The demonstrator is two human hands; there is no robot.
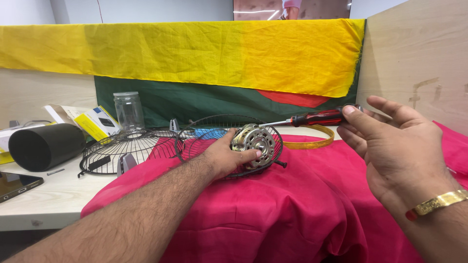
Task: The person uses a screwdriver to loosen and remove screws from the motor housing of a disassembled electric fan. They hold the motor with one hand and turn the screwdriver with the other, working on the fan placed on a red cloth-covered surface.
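Note:
My left hand (225, 157) grips a metal fan motor (253, 141) that sits inside a black wire fan guard (195, 141) on a pink cloth (302, 204). My right hand (390, 146), raised at the right with a gold bangle on the wrist, holds a red and black screwdriver (319, 118) by its handle. The screwdriver's shaft points left, with its tip close above the motor.
A second black wire guard (119, 152) lies left of the first. Behind stand a clear jar (128, 110), a yellow box (95, 122) and a black cylinder (46, 145). A phone (14, 184) lies at the left edge. A gold ring band (312, 141) rests behind the motor.

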